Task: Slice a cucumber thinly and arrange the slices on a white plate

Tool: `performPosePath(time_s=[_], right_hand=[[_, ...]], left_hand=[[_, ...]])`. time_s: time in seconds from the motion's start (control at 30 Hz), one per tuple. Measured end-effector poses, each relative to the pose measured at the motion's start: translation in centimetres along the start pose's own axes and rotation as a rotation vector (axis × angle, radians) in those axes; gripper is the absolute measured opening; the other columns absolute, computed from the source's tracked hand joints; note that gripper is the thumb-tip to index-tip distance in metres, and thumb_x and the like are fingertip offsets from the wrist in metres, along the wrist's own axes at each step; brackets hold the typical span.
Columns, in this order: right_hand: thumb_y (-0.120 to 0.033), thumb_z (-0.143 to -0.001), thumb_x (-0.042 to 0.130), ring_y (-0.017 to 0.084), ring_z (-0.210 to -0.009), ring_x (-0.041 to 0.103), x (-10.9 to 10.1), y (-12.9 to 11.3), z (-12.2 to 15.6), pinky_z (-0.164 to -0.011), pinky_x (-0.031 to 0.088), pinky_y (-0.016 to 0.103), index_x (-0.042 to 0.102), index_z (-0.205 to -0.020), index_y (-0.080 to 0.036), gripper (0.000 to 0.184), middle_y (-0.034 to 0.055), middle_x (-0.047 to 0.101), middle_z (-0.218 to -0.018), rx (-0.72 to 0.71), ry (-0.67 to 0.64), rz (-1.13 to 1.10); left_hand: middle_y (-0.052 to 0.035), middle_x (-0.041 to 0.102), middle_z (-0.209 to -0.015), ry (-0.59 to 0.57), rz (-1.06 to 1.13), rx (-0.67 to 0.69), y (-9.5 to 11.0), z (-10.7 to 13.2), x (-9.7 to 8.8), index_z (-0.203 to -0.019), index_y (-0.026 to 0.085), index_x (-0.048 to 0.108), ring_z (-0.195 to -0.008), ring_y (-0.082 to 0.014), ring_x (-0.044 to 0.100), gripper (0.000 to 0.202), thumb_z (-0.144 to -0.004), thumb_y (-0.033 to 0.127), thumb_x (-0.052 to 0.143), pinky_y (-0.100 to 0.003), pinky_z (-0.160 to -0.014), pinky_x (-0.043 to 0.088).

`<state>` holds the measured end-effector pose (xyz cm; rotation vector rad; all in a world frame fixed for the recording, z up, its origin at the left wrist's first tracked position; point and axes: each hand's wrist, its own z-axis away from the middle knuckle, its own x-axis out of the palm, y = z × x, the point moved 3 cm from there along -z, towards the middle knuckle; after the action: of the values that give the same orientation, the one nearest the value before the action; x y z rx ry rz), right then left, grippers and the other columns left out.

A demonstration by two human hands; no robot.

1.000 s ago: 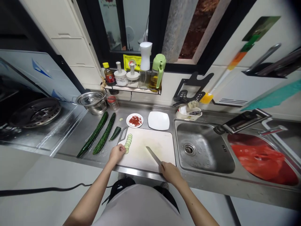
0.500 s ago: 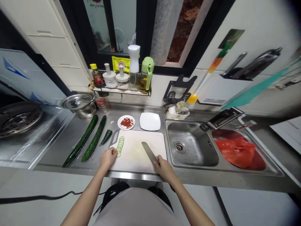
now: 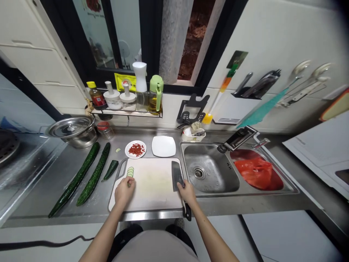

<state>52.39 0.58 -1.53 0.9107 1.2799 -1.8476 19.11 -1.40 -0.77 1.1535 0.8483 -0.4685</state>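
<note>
A white cutting board point(image 3: 152, 185) lies on the steel counter in front of me. A short row of cucumber slices point(image 3: 130, 171) sits at its left side. My left hand point(image 3: 124, 191) lies over the near end of that row, fingers curled down onto the slices. A cleaver point(image 3: 176, 174) lies flat along the board's right edge, its black handle sticking out over the counter's front. My right hand point(image 3: 187, 192) is closed over the top of the handle where it meets the blade.
Two whole cucumbers point(image 3: 81, 174) and a cut cucumber end point(image 3: 111, 169) lie left of the board. Behind it stand a plate of red chilli pieces point(image 3: 135, 149) and a white plate point(image 3: 163, 146). A lidded pot point(image 3: 72, 131) is at the left; a sink point(image 3: 209, 171) and a red bag point(image 3: 255, 173) are at the right.
The cleaver went from raised at an angle over the board to lying flat at its right edge. My left hand slid over the slices, so fewer show. The view swung right.
</note>
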Motion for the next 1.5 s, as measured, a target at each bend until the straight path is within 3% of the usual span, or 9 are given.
performPosePath(time_s=[0.27,0.47,0.63,0.83,0.97,1.07,1.27,1.5], right_hand=[[-0.038,-0.089,0.050,0.023,-0.108,0.059,-0.8,-1.1,0.4,-0.084,0.040,0.027,0.046,-0.130,-0.012,0.049,0.0161,0.061,-0.121,-0.040,0.020,0.201],[-0.039,-0.092,0.047,0.025,-0.098,0.063,-1.5,-2.2,0.8,-0.076,0.041,0.030,0.052,-0.119,-0.014,0.037,0.0150,0.065,-0.109,0.006,-0.062,0.361],[-0.038,-0.091,0.047,0.023,-0.097,0.062,-2.5,-2.7,0.3,-0.075,0.041,0.029,0.054,-0.115,-0.018,0.032,0.0125,0.063,-0.109,0.008,-0.043,0.391],[-0.036,-0.094,0.038,0.022,-0.103,0.059,-4.5,-4.9,-5.6,-0.079,0.040,0.028,0.051,-0.127,-0.020,0.039,0.0115,0.061,-0.117,-0.053,0.078,0.277],[-0.033,-0.093,0.041,0.024,-0.110,0.055,-4.9,-6.8,-11.1,-0.084,0.040,0.029,0.053,-0.127,-0.016,0.040,0.0133,0.062,-0.119,-0.036,0.075,0.245],[-0.030,-0.091,0.043,0.026,-0.115,0.052,-4.2,-7.8,-14.0,-0.089,0.039,0.032,0.055,-0.125,-0.016,0.038,0.0135,0.062,-0.121,-0.042,0.041,0.257],[-0.027,-0.090,0.042,0.027,-0.118,0.051,-2.7,-8.2,-16.9,-0.099,0.032,0.042,0.060,-0.118,-0.018,0.035,0.0138,0.065,-0.116,0.097,0.006,0.172],[-0.016,-0.079,0.049,0.025,-0.108,0.058,-2.0,-7.7,-18.9,-0.097,0.034,0.039,0.064,-0.108,-0.018,0.034,0.0119,0.067,-0.109,0.169,-0.027,0.087]], left_hand=[[-0.0006,0.067,-0.077,0.009,0.147,0.011,3.8,-1.0,3.3,-0.085,0.022,0.067,-0.065,-0.0143,0.057,0.017,-0.076,0.028,0.054,-0.023,-0.063,0.038],[-0.0015,0.067,-0.079,0.007,0.302,-0.009,5.8,-2.9,5.0,-0.092,0.020,0.067,-0.064,-0.0137,0.057,0.023,-0.076,0.032,0.054,-0.023,-0.063,0.041],[-0.0027,0.069,-0.084,0.021,0.365,-0.047,6.9,-4.5,6.0,-0.100,0.019,0.066,-0.071,-0.0149,0.060,0.030,-0.077,0.033,0.054,-0.025,-0.070,0.045],[-0.0058,0.071,-0.093,0.024,0.315,-0.093,8.6,-8.0,7.2,-0.126,0.016,0.056,-0.092,-0.0198,0.064,0.046,-0.082,0.029,0.050,-0.027,-0.084,0.045],[-0.0086,0.070,-0.104,-0.002,0.234,-0.086,10.1,-10.9,7.9,-0.126,0.015,0.056,-0.102,-0.0214,0.062,0.047,-0.081,0.026,0.051,-0.027,-0.090,0.043],[-0.0107,0.070,-0.102,-0.021,0.221,-0.078,10.9,-12.5,8.6,-0.124,0.012,0.058,-0.100,-0.0223,0.063,0.047,-0.079,0.024,0.054,-0.028,-0.087,0.044],[-0.0121,0.072,-0.092,-0.054,0.198,-0.115,11.4,-14.4,10.2,-0.110,0.012,0.066,-0.093,-0.0240,0.065,0.037,-0.075,0.019,0.056,-0.029,-0.081,0.046],[-0.0130,0.072,-0.091,-0.076,0.207,-0.153,11.4,-15.4,11.3,-0.091,0.014,0.070,-0.090,-0.0253,0.066,0.025,-0.068,0.013,0.058,-0.030,-0.077,0.046]])
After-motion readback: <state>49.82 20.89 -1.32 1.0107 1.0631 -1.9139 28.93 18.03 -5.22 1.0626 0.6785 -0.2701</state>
